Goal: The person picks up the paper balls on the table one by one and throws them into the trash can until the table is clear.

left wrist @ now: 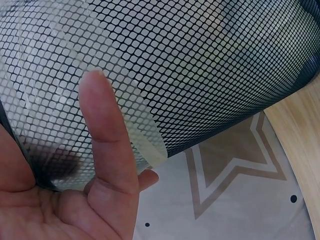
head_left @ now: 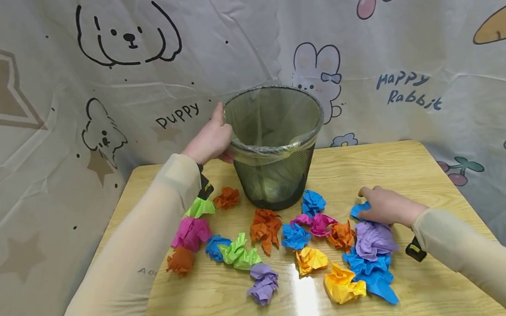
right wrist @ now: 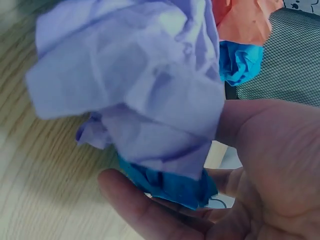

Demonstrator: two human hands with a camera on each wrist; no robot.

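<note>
My left hand (head_left: 211, 137) holds a black mesh wastebasket (head_left: 276, 176) at the left side of its rim. In the left wrist view one finger (left wrist: 107, 135) lies straight against the mesh, over the edge of a clear plastic liner (left wrist: 150, 150). At the right of the table, my right hand (head_left: 388, 205) grips a blue crumpled paper ball (head_left: 359, 210). In the right wrist view its fingers (right wrist: 145, 212) curve round the blue paper, partly hidden behind a purple crumpled paper (right wrist: 135, 90). That purple paper rests on more blue paper (head_left: 373, 269) in the head view.
Several crumpled papers lie in front of the basket, among them an orange one (head_left: 266, 227), a green one (head_left: 240, 253), a yellow one (head_left: 343, 284) and a pink one (head_left: 192, 233). A printed curtain (head_left: 237, 43) hangs behind the wooden table (head_left: 218, 305).
</note>
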